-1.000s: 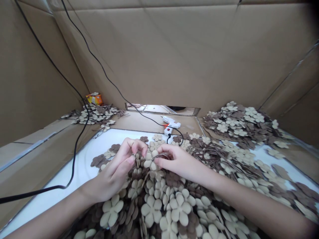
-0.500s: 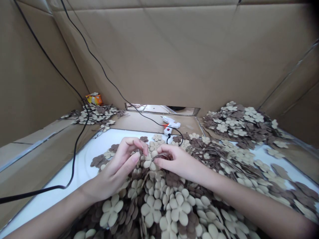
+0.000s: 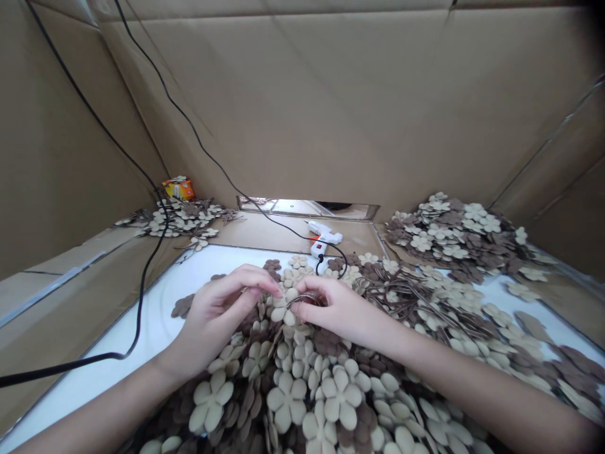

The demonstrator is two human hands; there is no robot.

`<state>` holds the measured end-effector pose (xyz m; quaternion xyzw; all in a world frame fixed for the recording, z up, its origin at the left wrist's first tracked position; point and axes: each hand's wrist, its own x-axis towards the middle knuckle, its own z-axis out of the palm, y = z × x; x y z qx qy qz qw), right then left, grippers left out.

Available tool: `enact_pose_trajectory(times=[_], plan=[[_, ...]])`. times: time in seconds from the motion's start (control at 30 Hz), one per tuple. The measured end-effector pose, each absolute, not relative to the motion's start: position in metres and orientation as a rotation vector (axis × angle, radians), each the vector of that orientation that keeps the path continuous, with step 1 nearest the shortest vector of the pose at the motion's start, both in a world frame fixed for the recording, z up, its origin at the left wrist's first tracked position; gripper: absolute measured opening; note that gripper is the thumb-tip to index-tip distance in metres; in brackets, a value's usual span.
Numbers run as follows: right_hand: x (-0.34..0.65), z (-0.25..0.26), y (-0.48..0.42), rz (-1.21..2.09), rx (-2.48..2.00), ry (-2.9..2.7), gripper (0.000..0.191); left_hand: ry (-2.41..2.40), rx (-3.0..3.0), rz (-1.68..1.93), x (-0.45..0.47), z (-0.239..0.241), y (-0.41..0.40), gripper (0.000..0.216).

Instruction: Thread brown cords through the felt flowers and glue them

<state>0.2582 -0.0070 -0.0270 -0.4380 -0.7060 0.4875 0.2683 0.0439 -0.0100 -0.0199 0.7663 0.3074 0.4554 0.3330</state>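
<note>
My right hand (image 3: 328,302) is closed, thumb and fingers pinching a small bundle of thin brown cords (image 3: 307,297). A cream felt flower (image 3: 282,308) sits at the tips of those fingers, by the cord ends. To its left my left hand (image 3: 224,309) has its fingers bent together over the thumb, fingertips at the flower's upper left petal. Whatever lies between those fingers, if anything, is too small to make out. Below both hands spreads a heap of cream and brown felt flowers (image 3: 286,400).
A white glue gun (image 3: 324,238) with a black cable lies behind my hands. More flowers are piled at the back right (image 3: 454,233) and back left (image 3: 182,217), near an orange packet (image 3: 178,188). Loose brown cords (image 3: 401,293) lie to the right. Cardboard walls (image 3: 302,107) surround the work surface.
My left hand has turned, its fingers coming down and closing toward the thumb beside the flower. My right hand stays almost in place with the cords and flower.
</note>
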Motion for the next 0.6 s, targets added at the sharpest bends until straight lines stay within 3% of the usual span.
enact_pose_trajectory(times=[0.6], plan=[[0.2555,-0.0231,-0.0089,1.344,-1.150,-1.886,0.019,0.956,2.077,1.031,0.0426,-0.0218,-0.0125,0.029]])
